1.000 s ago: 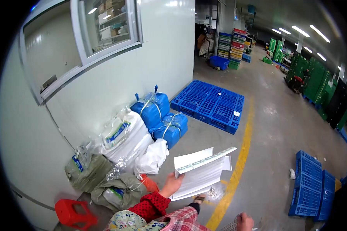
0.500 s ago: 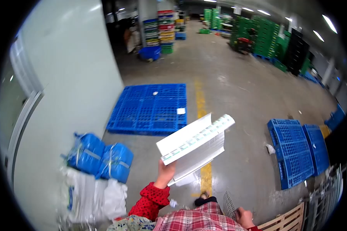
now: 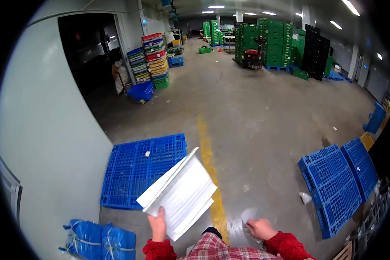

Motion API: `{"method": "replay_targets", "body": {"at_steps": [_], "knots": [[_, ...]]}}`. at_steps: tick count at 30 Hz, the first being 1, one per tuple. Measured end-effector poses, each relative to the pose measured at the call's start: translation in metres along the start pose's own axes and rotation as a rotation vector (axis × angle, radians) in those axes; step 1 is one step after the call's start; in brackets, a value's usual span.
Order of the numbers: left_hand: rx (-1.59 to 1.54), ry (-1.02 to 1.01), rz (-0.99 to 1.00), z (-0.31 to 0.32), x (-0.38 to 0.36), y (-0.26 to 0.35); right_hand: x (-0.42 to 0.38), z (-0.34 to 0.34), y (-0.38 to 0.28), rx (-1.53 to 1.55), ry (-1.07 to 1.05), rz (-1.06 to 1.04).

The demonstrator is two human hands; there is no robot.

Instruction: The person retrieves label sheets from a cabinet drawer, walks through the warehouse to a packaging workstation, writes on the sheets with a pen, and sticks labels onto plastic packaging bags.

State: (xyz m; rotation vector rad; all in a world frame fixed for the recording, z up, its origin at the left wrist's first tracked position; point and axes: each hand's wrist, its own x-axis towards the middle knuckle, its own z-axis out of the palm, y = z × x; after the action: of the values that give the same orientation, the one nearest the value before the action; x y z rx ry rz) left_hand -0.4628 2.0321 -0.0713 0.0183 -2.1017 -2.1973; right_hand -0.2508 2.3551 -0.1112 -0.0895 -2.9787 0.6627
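My left hand [image 3: 158, 225] grips a folded bundle of white paper sheets [image 3: 188, 195] with its thumb over the near edge; faint printed lines run across the top sheet. The bundle is tilted and fanned partly open, overlapping the corner of a blue plastic pallet [image 3: 143, 169] in this view. My right hand [image 3: 262, 228] is closed in front of my checked apron [image 3: 221, 249], its fingers curled together. A pale rounded patch [image 3: 248, 214] shows at its fingertips, and a patterned edge peeks out below; I cannot tell what this hand holds.
Blue wrapped bundles [image 3: 102, 240] sit lower left by the white wall [image 3: 52, 121]. Blue pallets [image 3: 331, 186] lean at the right, near a white scrap [image 3: 305, 198]. Stacked crates [image 3: 156, 58], a blue tub [image 3: 141, 91], green crate stacks [image 3: 275, 43] and a pallet jack [image 3: 252, 56] stand farther off.
My view has tipped up and swung, showing more of the hall. The paper bundle has turned from showing its labelled spine to its lined page. My right hand has come forward.
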Motion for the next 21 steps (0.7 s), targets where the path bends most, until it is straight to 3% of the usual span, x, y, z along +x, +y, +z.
{"method": "replay_targets", "body": {"at_steps": [6,8,12,16,18,20,21], "knots": [[0.087,0.121,0.04,0.111,0.143,-0.037,0.184,-0.014,0.111,-0.02,0.023,-0.056],[0.036,0.12,0.109,0.161,0.211,-0.033,0.237,-0.034,0.16,-0.045,0.058,0.049],[0.016,-0.036,-0.033,0.258,0.33,-0.024,0.302,-0.079,0.232,-0.101,0.119,0.24],[0.015,-0.129,0.097,0.376,0.439,-0.024,0.356,-0.091,0.288,-0.147,0.159,0.519],[-0.044,-0.182,0.136,0.437,0.498,-0.036,0.379,-0.069,0.325,-0.106,0.188,0.558],[-0.016,-0.198,0.072,0.49,0.542,-0.039,0.418,-0.052,0.353,-0.141,-0.022,0.693],[-0.029,-0.207,0.052,0.516,0.566,-0.045,0.448,-0.047,0.377,-0.14,-0.019,0.69]]}}
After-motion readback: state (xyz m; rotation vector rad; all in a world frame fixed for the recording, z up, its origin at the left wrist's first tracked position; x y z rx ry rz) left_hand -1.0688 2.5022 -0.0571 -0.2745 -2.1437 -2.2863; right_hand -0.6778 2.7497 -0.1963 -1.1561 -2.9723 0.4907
